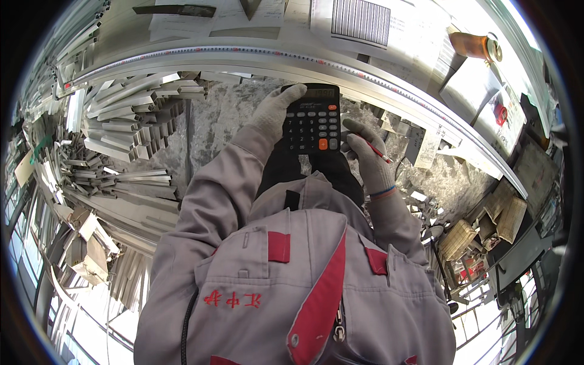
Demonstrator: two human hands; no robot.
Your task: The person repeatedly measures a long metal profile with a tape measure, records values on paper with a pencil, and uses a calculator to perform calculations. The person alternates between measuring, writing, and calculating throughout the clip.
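Observation:
My left hand (272, 114), in a pale knit glove, grips a black desk calculator (296, 122) by its upper left side, the thumb lying beside the display. The calculator has grey keys and a few orange ones, and is held in front of my lap. Just right of it is my gloved right hand (374, 167), its fingers curled toward the calculator's edge. A thin red pencil (379, 152) is held among those fingers and slants down to the right. Whether a right fingertip touches the calculator is hard to tell.
Beyond my hands a long measuring tape (261, 51) runs along the workbench edge. Papers (420, 36) and an amber bottle (471, 45) lie on the bench. Stacked metal profiles (128, 109) fill the left side. Cardboard boxes (456, 240) stand at lower right.

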